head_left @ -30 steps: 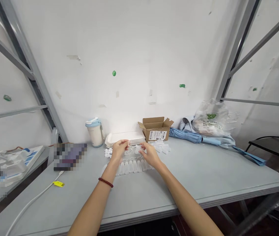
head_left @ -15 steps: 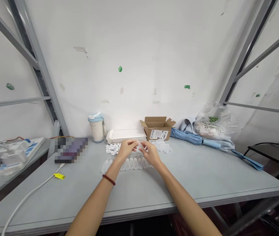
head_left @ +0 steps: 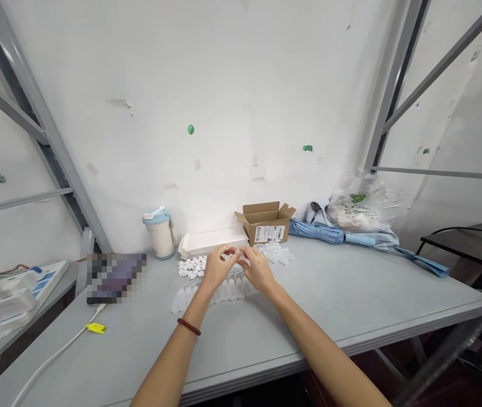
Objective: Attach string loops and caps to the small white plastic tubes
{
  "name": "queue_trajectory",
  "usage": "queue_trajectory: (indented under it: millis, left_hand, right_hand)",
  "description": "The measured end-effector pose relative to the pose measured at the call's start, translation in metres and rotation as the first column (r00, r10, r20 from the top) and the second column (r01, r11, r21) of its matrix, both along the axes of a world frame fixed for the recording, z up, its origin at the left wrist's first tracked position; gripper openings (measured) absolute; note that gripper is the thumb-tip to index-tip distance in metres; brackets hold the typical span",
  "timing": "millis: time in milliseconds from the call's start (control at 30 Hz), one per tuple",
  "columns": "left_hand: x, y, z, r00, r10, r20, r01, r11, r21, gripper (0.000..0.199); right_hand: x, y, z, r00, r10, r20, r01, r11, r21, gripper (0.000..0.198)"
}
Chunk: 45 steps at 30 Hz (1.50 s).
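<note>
My left hand (head_left: 219, 267) and my right hand (head_left: 259, 268) meet above the middle of the table, fingertips pinched together. Between them is a small translucent whitish piece (head_left: 237, 252), mostly covered by the fingers, so its kind is unclear. Just below the hands lies a row of frosted, elongated oval pieces (head_left: 224, 291) with thin loops at their tops; my left wrist hides part of the row. To the left of my left hand is a pile of small white cap-like parts (head_left: 191, 267). Beyond my right hand lie several clear plastic pieces (head_left: 282, 255).
White foam-like trays (head_left: 211, 242) and an open cardboard box (head_left: 267, 225) stand along the wall. At left are a tumbler (head_left: 160, 236), a blurred dark device (head_left: 116, 277) and a white cable (head_left: 63, 350). A folded blue umbrella (head_left: 319, 232) and a plastic bag (head_left: 357, 206) lie at right.
The view has tilted and shifted slightly. Both hands stay together on the small piece, and their fingertips have turned a little and drawn closer.
</note>
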<state>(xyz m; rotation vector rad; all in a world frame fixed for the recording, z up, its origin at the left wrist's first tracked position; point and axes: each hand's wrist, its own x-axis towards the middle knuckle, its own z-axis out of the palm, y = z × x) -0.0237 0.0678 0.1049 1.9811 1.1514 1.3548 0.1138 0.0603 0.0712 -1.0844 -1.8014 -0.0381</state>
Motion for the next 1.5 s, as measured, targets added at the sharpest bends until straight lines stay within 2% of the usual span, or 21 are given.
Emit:
queue_trajectory:
  millis: [100,233,400,467,600,733,867,1167,1300,1500]
  left_hand:
    - [-0.001,0.002,-0.002,1.0,0.008,0.0,-0.008,1.0,-0.005,0.018]
    - [-0.001,0.005,-0.006,0.998,-0.044,0.037,0.046,0.997,-0.06,0.021]
    - [-0.001,0.007,-0.007,0.994,-0.066,0.083,0.073,0.994,-0.083,0.024]
    - [-0.001,0.007,-0.007,0.997,-0.054,0.046,0.056,0.997,-0.051,0.023]
    - [0.001,0.003,-0.006,0.996,0.01,-0.085,-0.002,0.995,0.1,0.019]
    - [0.004,-0.002,-0.005,0.981,-0.012,-0.194,0.066,0.959,0.275,0.026]
    - [0.008,-0.007,-0.005,0.955,-0.019,-0.297,0.118,0.941,0.317,0.039]
    - [0.03,-0.014,-0.009,0.934,0.044,-0.354,0.102,0.918,0.383,0.043]
    - [0.048,-0.017,-0.013,0.934,-0.004,-0.357,0.112,0.953,0.281,0.038]
    - [0.058,-0.024,-0.019,0.905,-0.102,-0.412,0.149,0.985,0.082,0.046]
  right_hand:
    - [0.0,0.0,0.002,0.999,0.004,-0.048,-0.007,0.999,-0.046,0.01]
    - [-0.001,0.001,0.005,0.978,0.034,-0.203,-0.068,0.985,-0.16,0.008]
    - [-0.001,0.0,0.011,0.866,0.066,-0.496,-0.223,0.938,-0.265,0.025]
    - [0.001,0.0,0.015,0.782,0.092,-0.616,-0.337,0.894,-0.295,0.027]
    - [0.007,-0.002,0.024,0.622,0.079,-0.779,-0.549,0.754,-0.362,0.03]
    - [0.016,-0.008,0.035,0.53,0.091,-0.843,-0.663,0.664,-0.345,0.031]
    - [0.025,-0.011,0.042,0.55,0.12,-0.827,-0.707,0.594,-0.384,0.033]
    - [0.064,-0.008,0.04,0.639,0.207,-0.741,-0.73,0.467,-0.5,0.032]
    - [0.086,-0.01,0.039,0.694,0.177,-0.698,-0.7,0.392,-0.597,0.03]
    - [0.1,-0.009,0.036,0.796,0.139,-0.59,-0.601,0.31,-0.737,0.026]
